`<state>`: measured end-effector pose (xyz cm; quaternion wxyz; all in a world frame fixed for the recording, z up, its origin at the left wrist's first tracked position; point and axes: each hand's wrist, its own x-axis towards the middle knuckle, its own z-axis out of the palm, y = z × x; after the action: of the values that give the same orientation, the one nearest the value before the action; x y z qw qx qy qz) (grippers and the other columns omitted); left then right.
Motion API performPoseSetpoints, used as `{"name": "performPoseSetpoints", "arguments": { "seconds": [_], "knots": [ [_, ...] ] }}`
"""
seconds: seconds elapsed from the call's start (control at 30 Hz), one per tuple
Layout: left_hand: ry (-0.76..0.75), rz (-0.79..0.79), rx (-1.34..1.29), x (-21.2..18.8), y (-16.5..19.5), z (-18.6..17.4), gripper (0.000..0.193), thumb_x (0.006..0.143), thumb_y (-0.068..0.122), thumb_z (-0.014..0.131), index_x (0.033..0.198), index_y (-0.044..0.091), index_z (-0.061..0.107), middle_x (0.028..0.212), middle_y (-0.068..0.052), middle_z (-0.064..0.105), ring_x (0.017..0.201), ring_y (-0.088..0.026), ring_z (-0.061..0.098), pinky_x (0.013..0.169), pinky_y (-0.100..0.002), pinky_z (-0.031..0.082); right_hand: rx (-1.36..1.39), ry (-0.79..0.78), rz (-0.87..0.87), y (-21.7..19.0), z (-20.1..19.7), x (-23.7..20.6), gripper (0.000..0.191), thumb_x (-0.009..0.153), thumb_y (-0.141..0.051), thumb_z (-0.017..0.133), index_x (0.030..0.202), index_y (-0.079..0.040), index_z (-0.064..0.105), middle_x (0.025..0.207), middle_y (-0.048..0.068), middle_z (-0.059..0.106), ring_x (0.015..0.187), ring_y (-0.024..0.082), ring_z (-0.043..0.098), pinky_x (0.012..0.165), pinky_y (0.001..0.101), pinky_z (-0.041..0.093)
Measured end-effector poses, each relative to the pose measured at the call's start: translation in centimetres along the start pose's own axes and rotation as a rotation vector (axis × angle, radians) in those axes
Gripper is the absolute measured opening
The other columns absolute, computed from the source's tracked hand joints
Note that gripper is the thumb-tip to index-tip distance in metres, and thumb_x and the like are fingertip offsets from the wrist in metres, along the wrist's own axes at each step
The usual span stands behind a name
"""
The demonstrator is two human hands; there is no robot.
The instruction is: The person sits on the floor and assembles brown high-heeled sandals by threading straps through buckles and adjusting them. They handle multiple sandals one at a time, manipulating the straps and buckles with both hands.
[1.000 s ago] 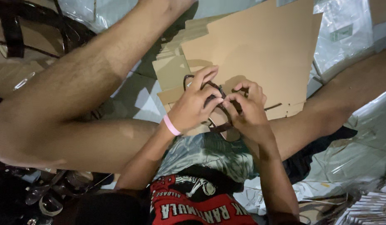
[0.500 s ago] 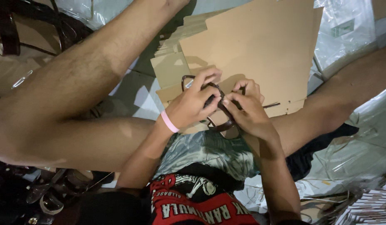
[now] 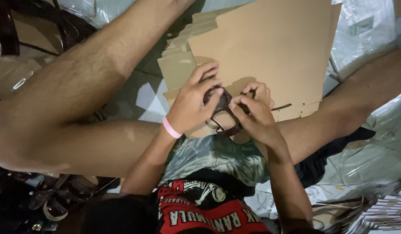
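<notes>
- The left hand [image 3: 192,104], with a pink wristband [image 3: 171,128] at the wrist, is closed around a dark brown strap [image 3: 222,103], fingers curled over its upper end.
- The right hand [image 3: 252,113] pinches the same strap from the other side, fingertips meeting those of the left hand.
- The strap lies between the two hands, looping down to a metal buckle ring [image 3: 214,125] just below them.
- Beneath the hands lies a stack of flat brown cardboard sheets [image 3: 270,52], spread between the person's bare legs on the floor.
- Clear plastic bags [image 3: 365,30] lie at the right; more dark straps and buckles [image 3: 53,203] are heaped at the lower left.
- The room is dim. How the strap is fastened is hidden by the fingers, and the heap at the lower left is too dark to sort out.
</notes>
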<state>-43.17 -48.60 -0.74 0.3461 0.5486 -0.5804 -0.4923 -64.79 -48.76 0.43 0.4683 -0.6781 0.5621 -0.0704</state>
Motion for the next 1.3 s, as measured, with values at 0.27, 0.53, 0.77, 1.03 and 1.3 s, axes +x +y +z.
{"name": "performPoseSetpoints", "arguments": {
  "seconds": [0.27, 0.53, 0.77, 1.03, 1.3],
  "knots": [
    [0.003, -0.052, 0.026, 0.7, 0.0, -0.1, 0.013, 0.086, 0.007, 0.078, 0.093, -0.002, 0.074, 0.127, -0.016, 0.06, 0.112, -0.032, 0.067, 0.095, -0.04, 0.055, -0.006, -0.019, 0.015, 0.3, 0.4, -0.2, 0.015, 0.092, -0.029, 0.074, 0.095, -0.015, 0.076, 0.121, 0.01, 0.045, 0.125, 0.03, 0.04, 0.107, 0.0425, 0.026],
    [0.095, -0.092, 0.088, 0.2, 0.6, 1.5, 0.01, 0.09, 0.003, 0.072, 0.094, 0.0, 0.062, 0.112, -0.015, 0.057, 0.091, -0.034, 0.067, 0.079, -0.045, 0.053, 0.094, 0.003, -0.016, -0.2, 1.2, -0.6, 0.011, 0.098, -0.023, 0.071, 0.1, -0.012, 0.072, 0.104, 0.006, 0.051, 0.117, 0.026, 0.039, 0.1, 0.0358, 0.036],
    [0.138, -0.102, 0.193, -0.1, 1.2, 2.0, 0.01, 0.088, 0.0, 0.073, 0.091, 0.001, 0.064, 0.117, -0.015, 0.054, 0.096, -0.037, 0.062, 0.082, -0.048, 0.05, 0.053, -0.103, -0.022, -0.1, -0.2, -0.7, 0.01, 0.093, -0.021, 0.075, 0.095, -0.011, 0.075, 0.093, 0.007, 0.044, 0.105, 0.026, 0.039, 0.093, 0.0369, 0.035],
    [0.192, -0.005, 0.191, 0.0, 2.0, 3.0, 0.011, 0.088, 0.0, 0.072, 0.094, 0.002, 0.063, 0.12, -0.015, 0.051, 0.107, -0.038, 0.057, 0.092, -0.047, 0.048, -0.066, -0.26, 0.097, 0.7, -1.6, 0.7, 0.022, 0.085, -0.034, 0.077, 0.094, -0.014, 0.081, 0.099, 0.01, 0.044, 0.102, 0.026, 0.041, 0.084, 0.0374, 0.038],
    [0.081, -0.048, 0.01, -0.8, 2.0, -0.7, 0.024, 0.095, 0.01, 0.075, 0.113, -0.001, 0.063, 0.129, -0.015, 0.054, 0.11, -0.03, 0.067, 0.093, -0.04, 0.055, -0.314, 0.062, -0.108, -1.6, -0.7, 0.2, 0.019, 0.081, -0.028, 0.084, 0.09, -0.011, 0.08, 0.102, 0.012, 0.058, 0.105, 0.031, 0.051, 0.089, 0.0434, 0.036]
  ]
}}
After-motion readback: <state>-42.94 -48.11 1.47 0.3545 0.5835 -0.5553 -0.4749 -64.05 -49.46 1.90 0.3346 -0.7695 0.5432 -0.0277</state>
